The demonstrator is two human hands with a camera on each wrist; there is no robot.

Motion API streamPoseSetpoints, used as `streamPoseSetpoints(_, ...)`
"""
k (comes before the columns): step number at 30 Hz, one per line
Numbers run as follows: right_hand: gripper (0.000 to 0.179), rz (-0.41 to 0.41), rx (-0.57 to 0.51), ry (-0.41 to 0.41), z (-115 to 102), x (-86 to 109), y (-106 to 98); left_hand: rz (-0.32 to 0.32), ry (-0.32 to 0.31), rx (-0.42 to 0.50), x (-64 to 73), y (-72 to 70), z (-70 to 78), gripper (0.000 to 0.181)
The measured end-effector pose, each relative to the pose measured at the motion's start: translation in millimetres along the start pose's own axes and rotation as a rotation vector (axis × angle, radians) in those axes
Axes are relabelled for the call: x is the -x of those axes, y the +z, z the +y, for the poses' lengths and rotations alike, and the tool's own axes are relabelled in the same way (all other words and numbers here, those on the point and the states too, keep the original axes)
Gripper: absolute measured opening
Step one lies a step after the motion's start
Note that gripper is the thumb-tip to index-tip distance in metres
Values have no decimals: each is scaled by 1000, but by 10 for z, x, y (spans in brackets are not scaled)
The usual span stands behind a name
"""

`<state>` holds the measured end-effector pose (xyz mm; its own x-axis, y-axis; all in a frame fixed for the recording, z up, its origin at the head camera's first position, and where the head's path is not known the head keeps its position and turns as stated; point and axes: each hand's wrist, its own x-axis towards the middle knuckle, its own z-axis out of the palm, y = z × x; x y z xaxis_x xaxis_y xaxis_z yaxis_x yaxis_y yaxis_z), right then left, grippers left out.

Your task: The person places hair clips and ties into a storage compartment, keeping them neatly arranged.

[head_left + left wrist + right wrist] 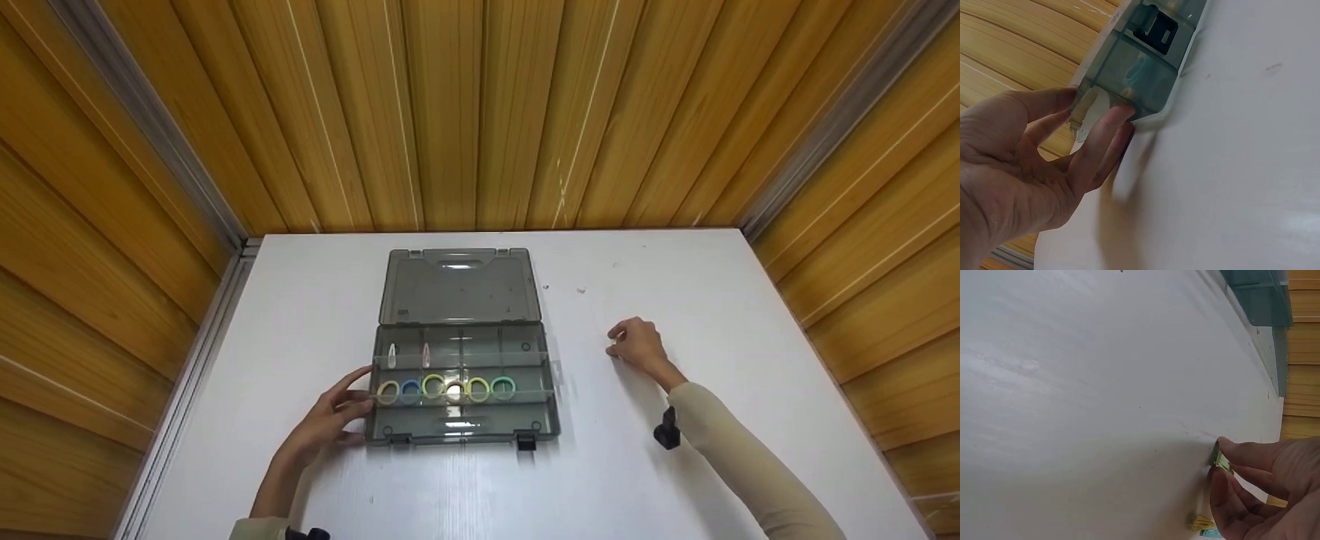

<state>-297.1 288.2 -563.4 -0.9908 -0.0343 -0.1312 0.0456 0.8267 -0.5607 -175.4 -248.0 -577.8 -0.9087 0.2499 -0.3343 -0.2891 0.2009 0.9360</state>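
A smoky-grey plastic organizer box [461,420] lies on the table with its lid [460,289] folded back. The left hand [322,424] touches the box's left side near the front corner, its fingertips [1123,112] against the plastic. Inside, a white hair clip [391,355] and a pink hair clip [427,355] stand in the back row. Several coloured hair ties [410,391] line the middle row. To the right of the box, the right hand [637,345] pinches a small green hair clip [1222,462] between thumb and finger, low over the table.
Small yellow [1202,522] and light blue [1211,532] pieces show beside the right hand's lower fingers. The box's front latch [526,441] hangs over the front edge. Wood-patterned walls [450,112] border the white table [600,465].
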Motion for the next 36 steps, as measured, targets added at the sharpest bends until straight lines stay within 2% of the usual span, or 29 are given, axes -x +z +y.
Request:
streamPoseSetpoints(10, 35, -15, 37, -29, -2, 41, -43, -4, 11, 5, 7, 5, -2, 68)
streamPoseSetpoints(15, 41, -70, 45, -11, -2, 80, -54, 2, 5, 10, 3, 18, -1, 68)
streamPoseSetpoints(17, 41, -88, 31, -3, -24, 88, -59, 8, 0, 9, 2, 23, 2, 67)
streamPoseSetpoints(20, 41, -107, -46, 1, -94, 82, -79, 13, 1, 2, 6, 22, 1, 68)
streamPoseSetpoints(26, 43, -120, -272, -33, -389, 26, -143, 3, 15, -1, 17, 4, 3, 68)
streamPoseSetpoints(32, 36, -92, -291, -108, -746, -15, -66, 1, 7, 14, 32, 9, 7, 69)
streamPoseSetpoints(36, 35, -125, -319, -147, -989, -5, 30, 6, 6, 18, 35, 20, -1, 69)
